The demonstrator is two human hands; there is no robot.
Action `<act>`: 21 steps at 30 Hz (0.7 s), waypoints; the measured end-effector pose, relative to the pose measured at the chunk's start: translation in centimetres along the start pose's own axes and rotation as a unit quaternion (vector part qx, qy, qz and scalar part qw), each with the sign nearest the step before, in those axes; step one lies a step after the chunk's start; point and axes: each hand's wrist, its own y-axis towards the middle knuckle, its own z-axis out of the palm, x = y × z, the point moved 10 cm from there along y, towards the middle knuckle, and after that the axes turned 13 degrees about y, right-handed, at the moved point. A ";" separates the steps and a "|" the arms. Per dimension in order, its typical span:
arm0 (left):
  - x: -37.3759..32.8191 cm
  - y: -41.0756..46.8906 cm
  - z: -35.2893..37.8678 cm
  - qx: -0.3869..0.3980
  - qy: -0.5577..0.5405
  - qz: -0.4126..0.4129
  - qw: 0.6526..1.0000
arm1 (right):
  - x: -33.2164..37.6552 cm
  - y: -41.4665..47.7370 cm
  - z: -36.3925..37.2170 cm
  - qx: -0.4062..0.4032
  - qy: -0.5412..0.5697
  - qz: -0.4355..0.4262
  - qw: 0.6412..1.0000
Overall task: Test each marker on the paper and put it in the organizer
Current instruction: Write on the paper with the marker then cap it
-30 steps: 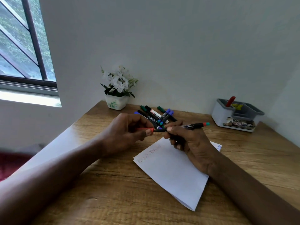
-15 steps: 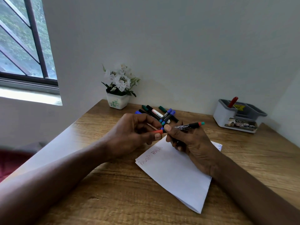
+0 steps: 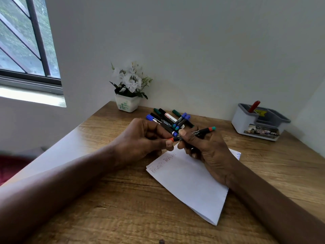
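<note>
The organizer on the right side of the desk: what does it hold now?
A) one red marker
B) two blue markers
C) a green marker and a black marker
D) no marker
A: a single red marker stands tilted in a back compartment of the organizer; no other marker shows inside it.

White walls (image 3: 193,41), barred window (image 3: 26,41), wooden desk (image 3: 123,208)
</note>
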 end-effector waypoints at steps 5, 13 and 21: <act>-0.2 0.0 -0.1 -0.007 0.028 -0.008 1.000 | 0.0 0.0 0.1 -0.009 -0.048 -0.015 0.999; -1.5 0.1 -0.5 -0.019 0.159 0.039 0.986 | -0.4 0.0 -0.7 -0.033 0.011 0.012 0.999; 1.2 0.5 -0.3 0.044 0.452 -0.016 0.891 | -1.0 -0.1 -1.2 -0.054 0.139 0.060 0.987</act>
